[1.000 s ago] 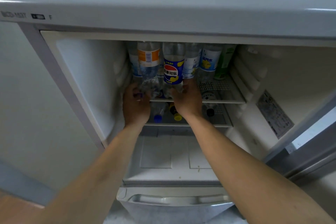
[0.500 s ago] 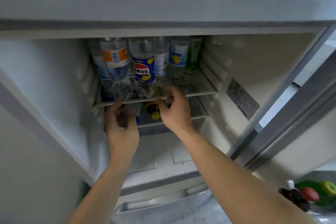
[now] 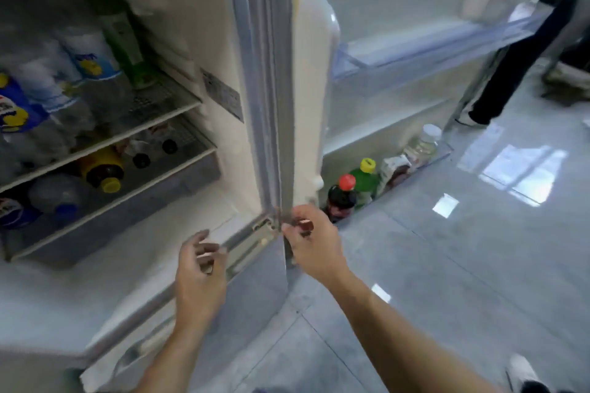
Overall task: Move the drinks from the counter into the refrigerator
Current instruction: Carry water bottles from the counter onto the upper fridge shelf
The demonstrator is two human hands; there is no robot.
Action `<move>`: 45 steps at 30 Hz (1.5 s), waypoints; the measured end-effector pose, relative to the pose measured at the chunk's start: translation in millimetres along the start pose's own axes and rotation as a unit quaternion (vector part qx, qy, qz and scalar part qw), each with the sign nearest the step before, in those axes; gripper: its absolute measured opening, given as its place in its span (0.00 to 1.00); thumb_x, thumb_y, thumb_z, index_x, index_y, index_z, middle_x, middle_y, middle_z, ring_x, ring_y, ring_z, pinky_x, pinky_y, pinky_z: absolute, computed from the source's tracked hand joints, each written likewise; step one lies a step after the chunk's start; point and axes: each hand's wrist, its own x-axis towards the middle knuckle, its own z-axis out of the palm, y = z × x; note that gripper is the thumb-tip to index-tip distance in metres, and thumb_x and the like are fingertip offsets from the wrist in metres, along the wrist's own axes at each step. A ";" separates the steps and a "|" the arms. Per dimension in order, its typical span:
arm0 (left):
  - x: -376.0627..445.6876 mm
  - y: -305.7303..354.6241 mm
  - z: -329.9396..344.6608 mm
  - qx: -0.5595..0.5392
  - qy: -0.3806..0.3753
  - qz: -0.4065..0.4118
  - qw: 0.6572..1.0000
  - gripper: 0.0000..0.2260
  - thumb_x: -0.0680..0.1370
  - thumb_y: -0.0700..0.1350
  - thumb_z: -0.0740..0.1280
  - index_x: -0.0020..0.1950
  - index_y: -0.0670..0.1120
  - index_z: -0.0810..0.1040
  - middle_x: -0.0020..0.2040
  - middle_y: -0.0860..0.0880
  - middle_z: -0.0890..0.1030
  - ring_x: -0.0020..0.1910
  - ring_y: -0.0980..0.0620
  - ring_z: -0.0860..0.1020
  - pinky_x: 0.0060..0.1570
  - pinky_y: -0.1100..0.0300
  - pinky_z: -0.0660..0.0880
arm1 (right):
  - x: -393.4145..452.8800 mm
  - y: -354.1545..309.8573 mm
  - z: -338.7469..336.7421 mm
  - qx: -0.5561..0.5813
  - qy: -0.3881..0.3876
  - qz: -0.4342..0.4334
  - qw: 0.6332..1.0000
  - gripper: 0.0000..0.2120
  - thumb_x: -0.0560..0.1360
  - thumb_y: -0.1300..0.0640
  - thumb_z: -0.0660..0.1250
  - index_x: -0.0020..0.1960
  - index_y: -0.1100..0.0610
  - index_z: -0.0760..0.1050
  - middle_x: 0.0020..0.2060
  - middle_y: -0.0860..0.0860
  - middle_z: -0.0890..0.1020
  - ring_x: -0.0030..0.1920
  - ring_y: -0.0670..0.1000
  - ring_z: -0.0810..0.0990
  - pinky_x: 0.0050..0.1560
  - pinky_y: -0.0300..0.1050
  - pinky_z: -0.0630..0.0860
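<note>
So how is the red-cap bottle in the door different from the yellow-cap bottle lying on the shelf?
The red-cap bottle stands upright in the door's bottom rack; the yellow-cap bottle lies on its side on the lower shelf. Their caps differ, one red and one yellow. The yellow-cap bottle wears a yellow label. Both hold dark drink.

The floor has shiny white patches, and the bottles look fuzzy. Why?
Head view: the patches are window light glaring off the glossy floor; the bottles on the fridge shelves are smeared by motion blur, and the wide lens bends the door edges.
</note>
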 end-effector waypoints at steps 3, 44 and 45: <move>-40.3 -15.5 34.4 0.016 -0.091 -0.010 0.996 0.14 0.77 0.42 0.69 0.61 0.53 0.71 0.46 0.51 0.79 0.41 0.60 0.78 0.43 0.69 0.76 | -39.1 51.6 -59.5 -0.030 0.055 0.095 0.994 0.09 0.74 0.56 0.73 0.53 0.52 0.78 0.46 0.48 0.82 0.43 0.48 0.81 0.48 0.43 0.77; -111.2 -69.6 404.7 0.283 -0.516 -0.216 0.779 0.12 0.78 0.45 0.69 0.61 0.50 0.74 0.46 0.45 0.78 0.40 0.48 0.78 0.35 0.58 0.77 | -315.9 308.7 -301.2 0.066 0.307 0.702 0.639 0.16 0.75 0.59 0.73 0.60 0.63 0.76 0.51 0.62 0.80 0.47 0.60 0.79 0.39 0.48 0.77; -110.9 -66.8 416.2 0.288 -0.510 -0.217 0.781 0.12 0.78 0.45 0.69 0.61 0.49 0.74 0.44 0.45 0.78 0.38 0.48 0.77 0.35 0.58 0.77 | -308.2 318.2 -316.4 0.066 0.305 0.701 0.641 0.15 0.75 0.60 0.73 0.60 0.63 0.76 0.51 0.62 0.80 0.47 0.60 0.79 0.39 0.48 0.77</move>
